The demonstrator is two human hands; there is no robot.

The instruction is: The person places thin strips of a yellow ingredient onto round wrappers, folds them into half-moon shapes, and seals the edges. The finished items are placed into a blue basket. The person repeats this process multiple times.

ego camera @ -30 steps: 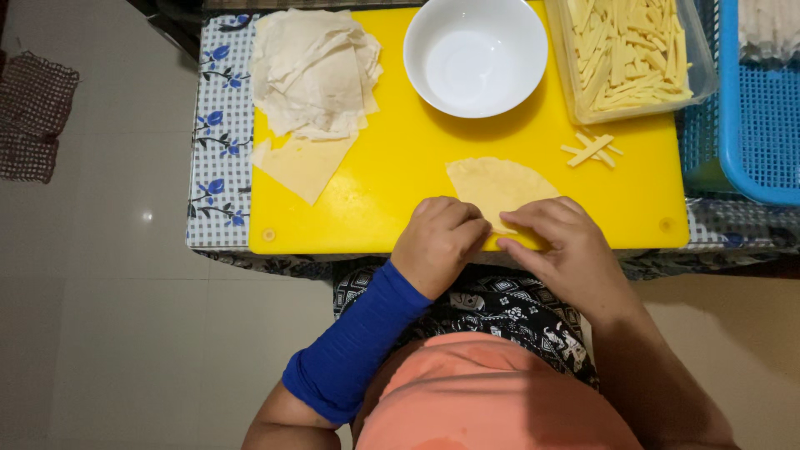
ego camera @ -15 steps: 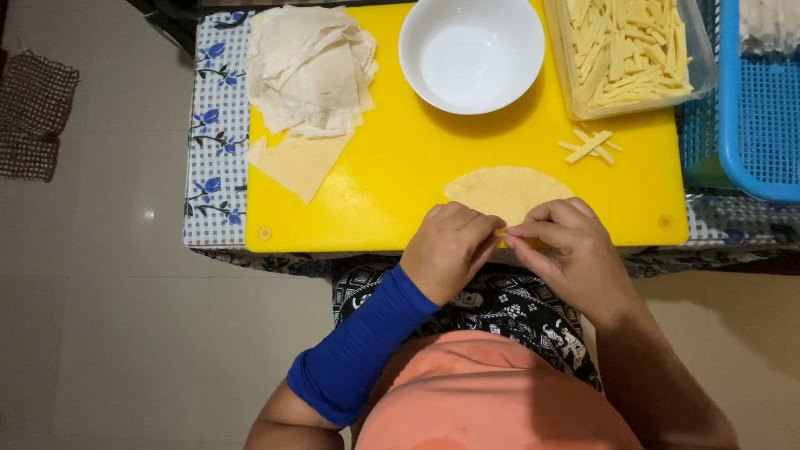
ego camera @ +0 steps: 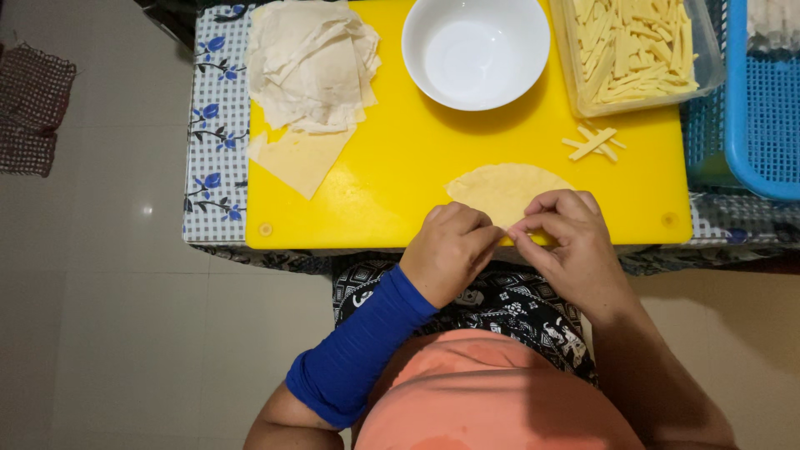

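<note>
Both hands are working at the near edge of the yellow cutting board (ego camera: 400, 179), seen from the head camera looking straight down. Left hand (ego camera: 450, 250), with a blue sleeve (ego camera: 362, 350) running up the forearm, is curling its fingers onto the near rim of the round pale wrapper (ego camera: 504, 187), pinching it. Right hand (ego camera: 571, 242) is meeting it fingertip to fingertip, also pinching that same near edge, so the wrapper is lying just beyond the knuckles, flat on the board, its far half showing clear. Just past the wrapper, a few loose pale sticks (ego camera: 593, 143) are lying on the board, apart from it. Farther back, a white bowl (ego camera: 475, 50) is sitting at the board's far edge, a clear tub of more sticks (ego camera: 637, 50) beside it to the right, and a stack of wrappers (ego camera: 308, 67) off to the left.
</note>
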